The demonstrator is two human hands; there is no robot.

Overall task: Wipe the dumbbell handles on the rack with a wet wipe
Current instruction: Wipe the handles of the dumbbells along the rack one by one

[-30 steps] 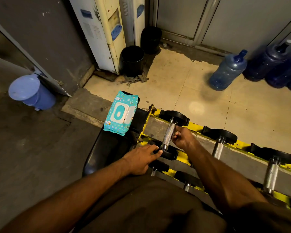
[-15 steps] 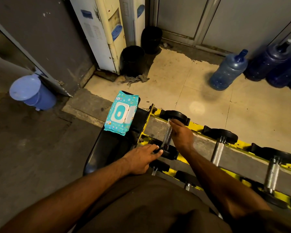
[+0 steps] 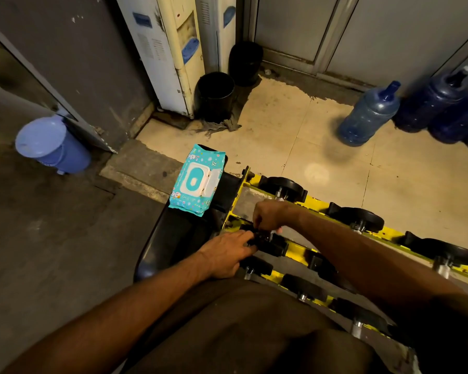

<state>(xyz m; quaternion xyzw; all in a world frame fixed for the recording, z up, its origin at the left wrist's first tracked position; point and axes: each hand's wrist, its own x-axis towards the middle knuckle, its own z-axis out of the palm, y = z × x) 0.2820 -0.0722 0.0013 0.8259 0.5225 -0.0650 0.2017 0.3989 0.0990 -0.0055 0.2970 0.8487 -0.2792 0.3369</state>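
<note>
Dumbbell handle (image 3: 279,197): leftmost on the upper tier of the rack (image 3: 335,209). Nearly all of it is under my right hand; only a chrome stub shows by the far head (image 3: 284,186).
Long axis: runs away from me, from near head (image 3: 268,242) to far head, crossing both yellow rails.
Right hand (image 3: 270,215): fingers curled round the handle toward its near end, knuckles up.
Left hand (image 3: 224,252): fingers fairly straight, tips resting on the near head, gripping nothing. I judge it is steadying the dumbbell.
Wet wipe: hidden inside my right grip. A pale sliver below the palm may be it; I cannot tell.
Nearer hand: the right is already on the bar, so I judge the next stroke is its job, sliding along the axis toward the far head.
Next handle (image 3: 358,226): to my right, parallel to this one, bare and apart from both hands.
Materials: handles are bright chrome and cylindrical, and probably slick when wet. Heads are matt black discs. Rails are chipped yellow paint.
Wipe pack (image 3: 197,182): soft teal pouch with a white flip lid, lying on the black seat (image 3: 173,238) just left of the rack.
</note>
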